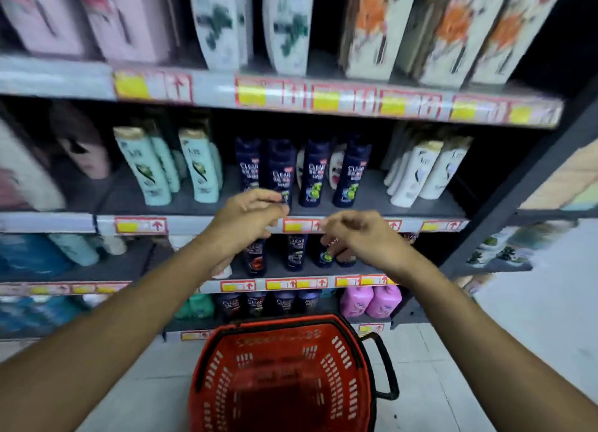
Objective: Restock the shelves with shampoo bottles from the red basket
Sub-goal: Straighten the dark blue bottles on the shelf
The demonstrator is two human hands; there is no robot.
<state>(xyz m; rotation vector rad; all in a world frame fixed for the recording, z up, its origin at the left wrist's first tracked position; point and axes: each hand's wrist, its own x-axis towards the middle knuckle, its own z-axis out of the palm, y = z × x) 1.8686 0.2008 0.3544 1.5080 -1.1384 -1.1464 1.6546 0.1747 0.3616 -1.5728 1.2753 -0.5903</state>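
Nearest the camera, on the pale floor (534, 302): red basket (246, 341) with black handle (386, 367), standing just before the bottom shelf; no bottle visible inside.

Above the basket, both forearms raised toward the shelving. Left hand (246, 219) at the front edge of the middle shelf (388, 202), fingers loosely curled, fingertips at the base of a dark blue shampoo bottle (281, 176); contact or hold cannot be told because of blur. Right hand (359, 234) just beside it, before the same edge, fingers curled downward, gripping nothing visible.

On the middle shelf, centre: row of dark blue bottles, upright. Left of centre: mint green bottles (145, 166). Toward the right end: white bottles (417, 173).

On the shelf below: further dark bottles (296, 252), partly hidden behind the hands. Bottom shelf, right end: pink bottles (372, 300).

On the top shelf: tall floral packs (372, 27), heavily blurred. Along the shelf edges: red and yellow price tags (140, 226).
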